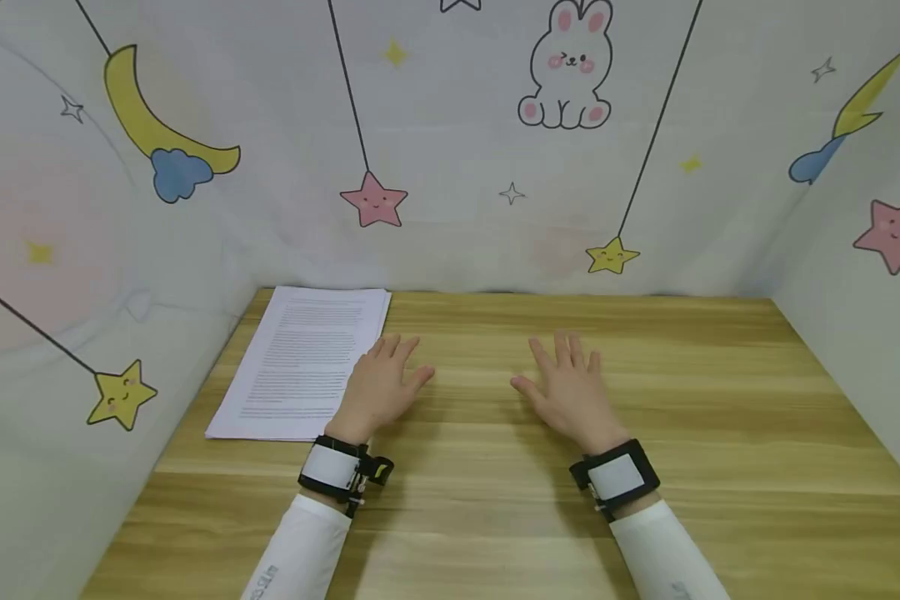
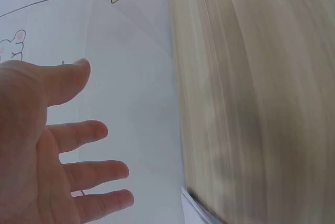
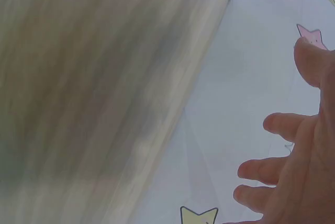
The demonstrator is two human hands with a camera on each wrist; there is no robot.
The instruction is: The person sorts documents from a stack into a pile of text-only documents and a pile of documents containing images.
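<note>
My left hand (image 1: 378, 385) hovers palm down, fingers spread, overlapping the right edge of a stack of printed paper (image 1: 300, 358) in the head view. Nothing is in its grasp; the left wrist view shows the bare palm (image 2: 31, 145) and straight fingers. To the right, my right hand (image 1: 572, 392) is held over the bare wooden table (image 1: 465, 517) with its fingers extended and apart. The right wrist view also shows that hand (image 3: 303, 150) holding nothing. The stack lies at the table's far left, its top sheet covered with lines of text too small to read.
A pale cloth backdrop (image 1: 465, 125) with printed stars, a moon and a rabbit rises behind the table and along both sides. Black wrist straps (image 1: 333, 467) with white panels sit on both wrists, over white sleeves (image 1: 300, 550).
</note>
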